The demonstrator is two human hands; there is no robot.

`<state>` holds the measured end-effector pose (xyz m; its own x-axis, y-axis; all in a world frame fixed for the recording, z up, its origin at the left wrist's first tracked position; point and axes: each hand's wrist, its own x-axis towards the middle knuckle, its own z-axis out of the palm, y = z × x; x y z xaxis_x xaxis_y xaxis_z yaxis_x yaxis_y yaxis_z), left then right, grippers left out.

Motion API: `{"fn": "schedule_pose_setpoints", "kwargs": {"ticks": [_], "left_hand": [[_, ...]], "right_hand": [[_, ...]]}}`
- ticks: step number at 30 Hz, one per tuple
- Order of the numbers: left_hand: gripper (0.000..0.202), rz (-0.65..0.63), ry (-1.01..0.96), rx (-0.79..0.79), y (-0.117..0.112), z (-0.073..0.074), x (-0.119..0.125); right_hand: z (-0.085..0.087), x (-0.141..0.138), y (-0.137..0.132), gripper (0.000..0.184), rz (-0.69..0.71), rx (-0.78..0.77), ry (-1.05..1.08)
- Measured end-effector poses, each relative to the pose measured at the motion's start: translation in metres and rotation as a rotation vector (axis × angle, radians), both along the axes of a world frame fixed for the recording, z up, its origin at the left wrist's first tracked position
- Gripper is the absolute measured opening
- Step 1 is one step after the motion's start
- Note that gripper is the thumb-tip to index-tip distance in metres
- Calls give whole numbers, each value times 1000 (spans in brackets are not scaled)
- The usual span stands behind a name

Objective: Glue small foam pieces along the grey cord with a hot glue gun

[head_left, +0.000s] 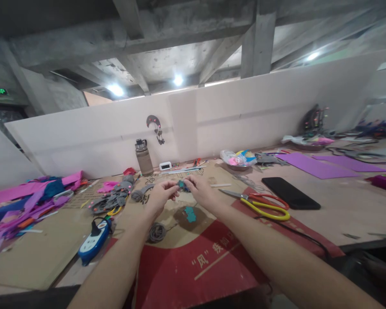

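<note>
My left hand (162,195) and my right hand (202,193) meet above the middle of the table, fingertips pinched on a small teal piece (181,185). Its exact kind is too small to make out, and fingers partly cover it. Just below lie flat teal cutouts (190,213) on brown and red cardboard (193,266). A coil of grey yarn (157,232) rests near my left forearm, with a strand trailing toward the cutouts. To the right of my right hand lie scissors (265,206) with red and yellow handles, blades apart.
A black phone (290,193) lies beyond the scissors. At left are a blue power strip (94,242), grey craft pieces (112,199) and a heap of colored scraps (28,197). A bottle (143,158) stands by the white partition (116,137). Purple sheets (315,165) lie at right.
</note>
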<state>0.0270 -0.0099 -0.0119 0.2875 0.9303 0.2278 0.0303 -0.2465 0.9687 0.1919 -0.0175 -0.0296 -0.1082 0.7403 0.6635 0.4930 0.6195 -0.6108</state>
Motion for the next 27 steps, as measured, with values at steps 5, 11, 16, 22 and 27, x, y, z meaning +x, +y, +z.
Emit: {"fn": "schedule_pose_setpoints", "kwargs": {"ticks": [5, 11, 16, 22, 27], "left_hand": [[29, 22, -7, -9, 1, 0, -1], [26, 8, 101, 86, -1, 1, -1], [24, -41, 148, 112, -4, 1, 1], [27, -12, 121, 79, -2, 0, 0], [22, 6, 190, 140, -7, 4, 1]], "right_hand": [[-4, -1, 2, 24, 97, -51, 51], [-4, -2, 2, 13, 38, -58, 51], [2, -1, -2, 8, -4, -49, 46], [0, -2, 0, 13, 68, -90, 79], [-3, -3, 2, 13, 40, -87, 73]]}}
